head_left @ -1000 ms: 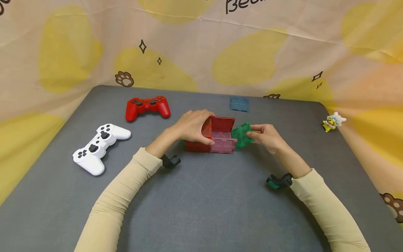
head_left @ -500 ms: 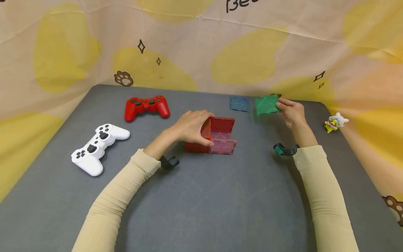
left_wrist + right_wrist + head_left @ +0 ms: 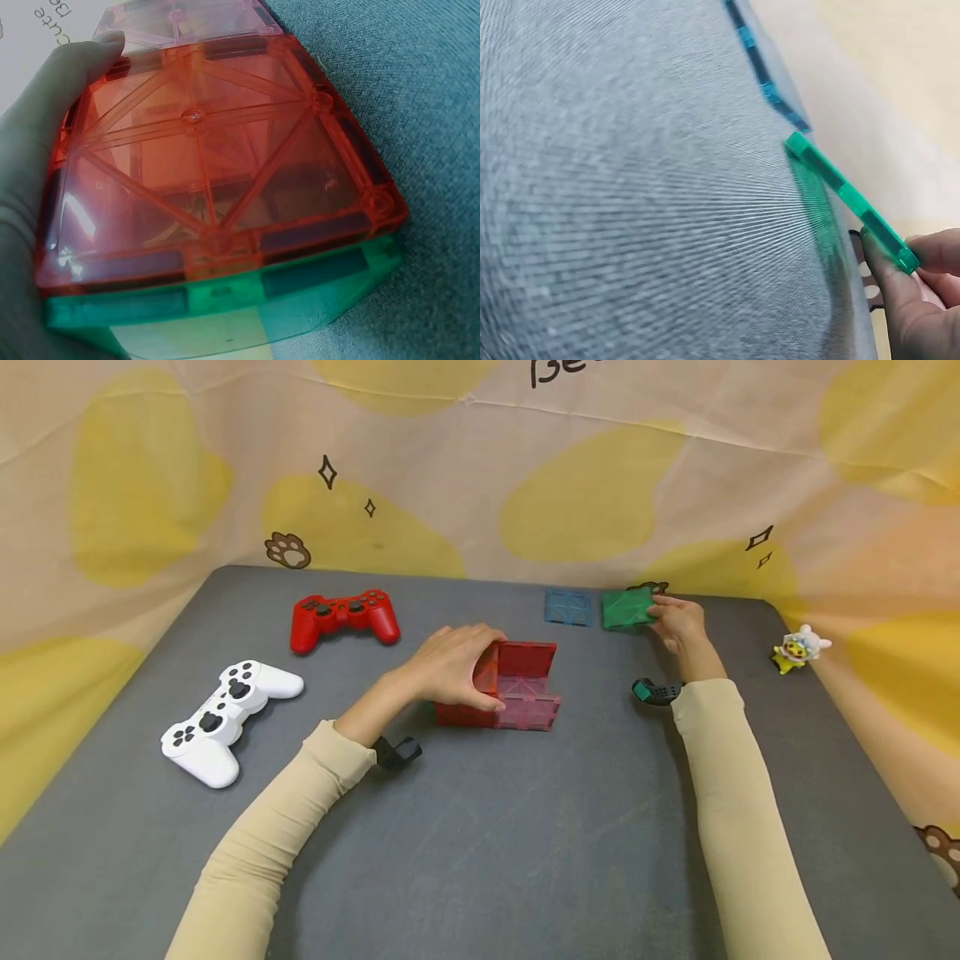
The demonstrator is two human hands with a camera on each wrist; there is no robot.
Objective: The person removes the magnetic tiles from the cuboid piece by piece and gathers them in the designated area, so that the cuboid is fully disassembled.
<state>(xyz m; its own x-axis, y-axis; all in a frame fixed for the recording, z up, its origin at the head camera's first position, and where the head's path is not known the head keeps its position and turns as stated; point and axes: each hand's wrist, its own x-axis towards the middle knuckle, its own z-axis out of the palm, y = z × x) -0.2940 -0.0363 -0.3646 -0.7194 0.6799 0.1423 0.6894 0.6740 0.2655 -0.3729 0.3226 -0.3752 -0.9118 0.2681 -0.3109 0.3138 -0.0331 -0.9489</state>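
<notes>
My left hand (image 3: 453,668) grips a box of translucent magnetic tiles, its thumb on the near side. In the left wrist view the box has a red tile (image 3: 247,142) facing the camera and a green tile (image 3: 225,300) along one side. Pink tiles (image 3: 527,712) and an upright red tile (image 3: 527,660) form its right part, whose right end is unwalled. Near the back edge, my right hand (image 3: 681,625) pinches a green magnetic tile (image 3: 627,609) by its right side. That tile slants in the right wrist view (image 3: 851,199); whether its low edge touches the table is unclear.
A blue magnetic tile (image 3: 567,607) lies just left of the held green one. A red game controller (image 3: 345,618) and a white one (image 3: 232,718) rest on the left. At the right edge stands a small toy figure (image 3: 799,649). Patterned cloth (image 3: 480,477) hangs behind.
The right hand has carried the green tile from the box's right end back and right, then lowered it beside the blue tile. The left hand stays on the box.
</notes>
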